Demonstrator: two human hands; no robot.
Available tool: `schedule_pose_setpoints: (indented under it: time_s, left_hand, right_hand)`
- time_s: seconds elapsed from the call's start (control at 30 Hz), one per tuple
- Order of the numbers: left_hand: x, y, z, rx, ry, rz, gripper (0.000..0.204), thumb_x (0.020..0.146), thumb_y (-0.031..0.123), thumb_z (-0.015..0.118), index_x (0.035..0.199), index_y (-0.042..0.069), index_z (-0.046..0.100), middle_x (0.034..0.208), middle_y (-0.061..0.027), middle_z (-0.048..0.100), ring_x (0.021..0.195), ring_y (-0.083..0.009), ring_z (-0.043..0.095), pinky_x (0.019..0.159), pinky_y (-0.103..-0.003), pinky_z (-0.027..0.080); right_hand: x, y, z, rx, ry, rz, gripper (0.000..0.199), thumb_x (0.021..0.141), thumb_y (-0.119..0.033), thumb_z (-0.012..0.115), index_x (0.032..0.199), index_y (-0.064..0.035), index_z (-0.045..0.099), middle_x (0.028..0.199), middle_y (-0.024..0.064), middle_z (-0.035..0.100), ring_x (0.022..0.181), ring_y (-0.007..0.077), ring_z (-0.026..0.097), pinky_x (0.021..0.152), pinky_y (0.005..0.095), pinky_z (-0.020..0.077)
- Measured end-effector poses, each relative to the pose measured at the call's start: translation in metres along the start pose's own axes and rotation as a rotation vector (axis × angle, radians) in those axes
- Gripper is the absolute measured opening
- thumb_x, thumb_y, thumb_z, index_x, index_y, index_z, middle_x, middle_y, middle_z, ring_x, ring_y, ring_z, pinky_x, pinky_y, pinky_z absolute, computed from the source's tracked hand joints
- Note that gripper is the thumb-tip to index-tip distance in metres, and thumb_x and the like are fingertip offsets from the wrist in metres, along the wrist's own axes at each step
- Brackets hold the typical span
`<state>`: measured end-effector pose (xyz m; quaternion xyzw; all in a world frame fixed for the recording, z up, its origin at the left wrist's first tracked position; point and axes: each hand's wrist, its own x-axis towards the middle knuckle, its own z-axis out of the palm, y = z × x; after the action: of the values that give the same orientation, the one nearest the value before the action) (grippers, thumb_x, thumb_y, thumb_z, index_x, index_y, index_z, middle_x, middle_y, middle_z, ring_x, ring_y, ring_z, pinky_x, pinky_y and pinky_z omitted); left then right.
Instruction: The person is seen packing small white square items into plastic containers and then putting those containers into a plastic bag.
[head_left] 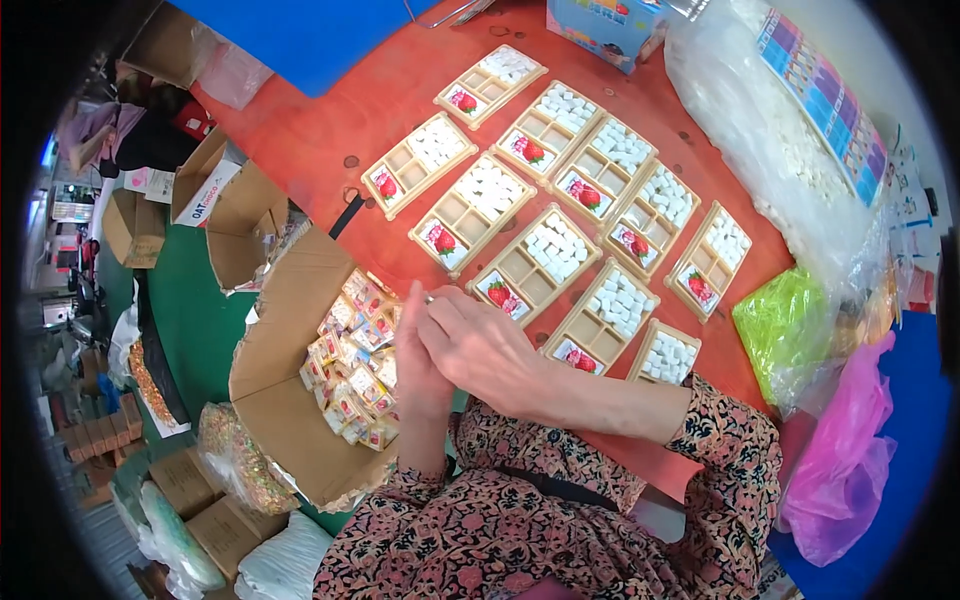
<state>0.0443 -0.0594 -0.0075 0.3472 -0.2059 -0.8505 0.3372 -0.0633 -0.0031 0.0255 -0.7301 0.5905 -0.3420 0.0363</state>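
Observation:
My left hand (418,350) and my right hand (480,345) meet over the near-left edge of the red table. Both are closed, fingertips pinched together; whatever small thing may be between them is too small to make out. Just beyond them a beige compartment tray (521,268) holds white, marshmallow-like pieces (556,247) and a strawberry-picture card (499,291). Several like trays stand around it, such as one tray (471,210) further back and another tray (418,162) at the left. Left of my hands, small printed packets (362,385) fill part of an open cardboard box (290,400).
A large clear bag of white pieces (740,120) lies along the table's right side, with a green plastic bag (785,320) and a pink plastic bag (840,460) nearer. A blue printed box (605,30) stands at the back. More cardboard boxes (240,220) are at the left.

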Motion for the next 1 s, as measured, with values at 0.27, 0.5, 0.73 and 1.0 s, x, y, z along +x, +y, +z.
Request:
schedule_pose_setpoints:
  time_s: [0.27, 0.5, 0.73, 1.0]
  left_hand:
    - [-0.029, -0.032, 0.025, 0.251, 0.085, -0.117, 0.033, 0.097, 0.036, 0.044, 0.098, 0.005, 0.057, 0.082, -0.0049, 0.062, 0.080, -0.0175, 0.061, 0.074, -0.032, 0.050]
    - [-0.029, -0.036, 0.001, -0.039, 0.050, -0.436, 0.032, 0.097, 0.035, 0.044, 0.110, 0.007, 0.054, 0.083, -0.0055, 0.061, 0.057, -0.0099, 0.052, 0.044, -0.021, 0.041]
    - [-0.013, -0.050, 0.046, 0.096, -0.132, -0.579, 0.036, 0.098, 0.037, 0.041, 0.098, 0.004, 0.057, 0.080, -0.0104, 0.060, 0.045, -0.0085, 0.037, 0.031, -0.016, 0.025]
    - [-0.019, -0.069, 0.123, 0.239, -0.360, -0.746, 0.037, 0.098, 0.036, 0.041, 0.099, 0.003, 0.057, 0.079, -0.0135, 0.059, 0.046, -0.0098, 0.039, 0.032, -0.016, 0.028]
  right_hand:
    - [-0.044, -0.016, -0.015, 0.122, -0.173, 0.263, 0.028, 0.063, -0.001, 0.060, 0.090, 0.0049, 0.054, 0.090, 0.0158, 0.054, 0.088, 0.0296, 0.059, 0.068, 0.0364, 0.0521]
    - [-0.060, 0.000, -0.046, 0.175, 0.022, 0.404, 0.027, 0.068, -0.001, 0.058, 0.093, 0.0065, 0.051, 0.095, 0.0204, 0.054, 0.092, 0.0349, 0.057, 0.072, 0.0419, 0.0496]
    - [-0.136, -0.014, -0.105, 0.199, 0.298, 0.596, 0.026, 0.067, -0.002, 0.058, 0.091, 0.0029, 0.049, 0.092, 0.0181, 0.051, 0.088, 0.0356, 0.054, 0.067, 0.0409, 0.0471]
    - [-0.238, -0.028, -0.215, -0.467, 0.613, 0.924, 0.028, 0.073, 0.003, 0.065, 0.101, 0.0020, 0.058, 0.088, 0.0149, 0.055, 0.080, 0.0315, 0.055, 0.067, 0.0379, 0.0456]
